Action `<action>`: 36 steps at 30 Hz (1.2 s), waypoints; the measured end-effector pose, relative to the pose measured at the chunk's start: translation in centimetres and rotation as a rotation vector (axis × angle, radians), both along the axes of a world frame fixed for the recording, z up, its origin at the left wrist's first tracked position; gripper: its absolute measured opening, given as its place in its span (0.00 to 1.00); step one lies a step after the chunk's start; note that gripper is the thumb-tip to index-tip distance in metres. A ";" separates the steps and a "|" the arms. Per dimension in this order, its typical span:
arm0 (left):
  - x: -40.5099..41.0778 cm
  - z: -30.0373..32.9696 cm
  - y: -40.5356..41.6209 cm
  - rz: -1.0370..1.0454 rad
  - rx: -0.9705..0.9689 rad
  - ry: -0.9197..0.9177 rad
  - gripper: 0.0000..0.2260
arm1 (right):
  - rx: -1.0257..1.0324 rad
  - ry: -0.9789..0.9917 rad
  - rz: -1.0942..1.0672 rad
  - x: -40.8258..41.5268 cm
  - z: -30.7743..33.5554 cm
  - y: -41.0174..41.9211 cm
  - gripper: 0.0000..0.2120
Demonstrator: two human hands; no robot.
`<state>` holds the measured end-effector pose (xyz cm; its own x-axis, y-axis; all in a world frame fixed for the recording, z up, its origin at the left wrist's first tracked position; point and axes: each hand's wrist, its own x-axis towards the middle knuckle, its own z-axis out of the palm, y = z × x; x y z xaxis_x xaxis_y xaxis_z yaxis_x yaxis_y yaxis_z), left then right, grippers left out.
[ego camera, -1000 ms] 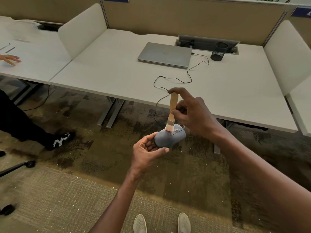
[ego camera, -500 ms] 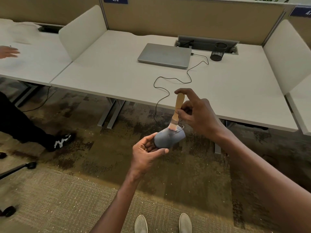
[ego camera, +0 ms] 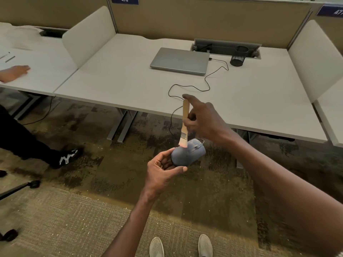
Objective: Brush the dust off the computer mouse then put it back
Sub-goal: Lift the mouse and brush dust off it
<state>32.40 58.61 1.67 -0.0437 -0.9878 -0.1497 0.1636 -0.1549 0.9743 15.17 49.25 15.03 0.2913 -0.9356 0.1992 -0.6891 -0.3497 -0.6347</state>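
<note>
A left hand (ego camera: 163, 168) grips the rear end of a mouse (ego camera: 187, 152), thumb along its near side and fingers curled beneath, holding it in the air above the carpet (ego camera: 92, 210), in front of the desk (ego camera: 130, 84). A right hand (ego camera: 203, 118) just above pinches the wooden handle of a small brush (ego camera: 184, 123), index finger stretched along the top of the handle. The brush points down, its pale bristles touching the top of the mouse near the middle.

On the desk behind lie a closed grey laptop (ego camera: 181, 60) and, well to its right, a black mesh cup (ego camera: 238, 56). A thin black cable (ego camera: 194, 87) runs from the laptop's right side, loops across the desk and drops over the front edge behind the brush towards the mouse. Another person's hand (ego camera: 14, 73) rests on the neighbouring desk at left, and their black shoe (ego camera: 65, 157) is on the floor.

The mouse is blue-grey and rounded, its button end tilted up and to the right.
</note>
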 end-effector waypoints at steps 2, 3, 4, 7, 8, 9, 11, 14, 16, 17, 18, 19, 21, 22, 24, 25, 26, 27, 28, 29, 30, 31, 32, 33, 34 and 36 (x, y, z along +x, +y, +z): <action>0.1 -0.1 0.1 0.000 0.002 -0.005 0.31 | -0.006 0.015 -0.038 -0.5 0.1 -0.4 0.33; 0.1 -0.1 0.1 0.004 0.002 -0.006 0.31 | -0.014 0.012 -0.053 -0.8 0.1 -0.5 0.32; 0.2 -0.1 0.1 0.011 0.002 -0.005 0.31 | -0.025 -0.004 -0.062 -0.9 0.1 -0.6 0.32; 0.3 0.0 -0.2 0.024 0.003 0.003 0.31 | -0.043 -0.075 -0.027 -0.8 0.0 -0.2 0.32; 0.3 0.0 -0.3 0.024 0.001 0.006 0.30 | -0.037 -0.094 -0.006 -0.6 -0.1 0.0 0.33; 0.3 0.0 -0.4 0.023 -0.002 0.009 0.30 | -0.026 -0.110 0.010 -0.4 -0.3 0.2 0.33; 0.3 0.1 -0.5 0.020 -0.008 0.016 0.30 | -0.011 -0.123 0.015 -0.2 -0.7 0.5 0.34; 0.4 -0.1 -0.5 0.020 -0.006 0.022 0.30 | -0.040 -0.094 -0.017 -0.5 -1.0 0.4 0.34; 0.4 -0.3 -0.5 0.025 0.001 0.024 0.30 | -0.085 -0.062 -0.046 -0.8 -1.1 0.3 0.34; 0.4 -0.4 -0.5 0.027 0.003 0.025 0.30 | -0.107 -0.059 -0.058 -1.0 -1.1 0.2 0.33; 0.5 -0.5 -0.5 0.031 0.005 0.024 0.30 | -0.122 -0.072 -0.067 -1.1 -1.1 0.3 0.33; 0.5 -0.6 -0.5 0.035 0.008 0.024 0.30 | -0.130 -0.100 -0.071 -1.2 -1.0 0.3 0.33; 0.6 -0.8 -0.6 0.047 0.016 0.024 0.30 | -0.116 -0.169 -0.043 -1.4 -0.8 0.5 0.32; 0.6 -0.8 -0.7 0.050 0.018 0.024 0.30 | -0.097 -0.199 -0.016 -1.5 -0.7 0.6 0.32; 0.7 -0.8 -0.8 0.047 0.016 0.023 0.30 | -0.058 -0.214 0.037 -1.5 -0.6 0.9 0.32; 0.7 -0.7 -0.9 0.047 0.013 0.022 0.30 | -0.044 -0.202 0.054 -1.5 -0.6 1.0 0.32; 0.8 -0.7 -0.9 0.047 0.010 0.021 0.30 | -0.035 -0.187 0.062 -1.6 -0.7 1.1 0.32; 0.8 -0.6 -0.9 0.047 0.007 0.020 0.30 | -0.032 -0.174 0.061 -1.6 -0.8 1.2 0.32; 0.9 -0.6 -1.0 0.048 0.005 0.018 0.30 | -0.033 -0.165 0.050 -1.8 -0.9 1.1 0.32; 0.9 -0.5 -1.1 0.048 0.003 0.017 0.30 | -0.037 -0.161 0.034 -1.9 -1.0 1.1 0.31; 1.0 -0.5 -1.1 0.049 0.003 0.016 0.30 | -0.050 -0.156 0.014 -2.1 -1.1 1.0 0.31; 1.0 -0.5 -1.0 0.050 0.004 0.016 0.30 | -0.070 -0.152 -0.008 -2.2 -1.2 1.0 0.31; 1.1 -0.5 -1.0 0.051 0.005 0.015 0.30 | -0.089 -0.155 -0.029 -2.4 -1.3 0.9 0.31; 1.2 -0.5 -0.9 0.050 0.006 0.014 0.30 | -0.101 -0.168 -0.045 -2.5 -1.4 0.9 0.31; 1.2 -0.5 -0.9 0.050 0.007 0.011 0.30 | -0.106 -0.189 -0.054 -2.6 -1.4 0.9 0.31; 1.3 -0.5 -0.8 0.050 0.007 0.007 0.30 | -0.107 -0.234 -0.056 -2.6 -1.5 1.0 0.30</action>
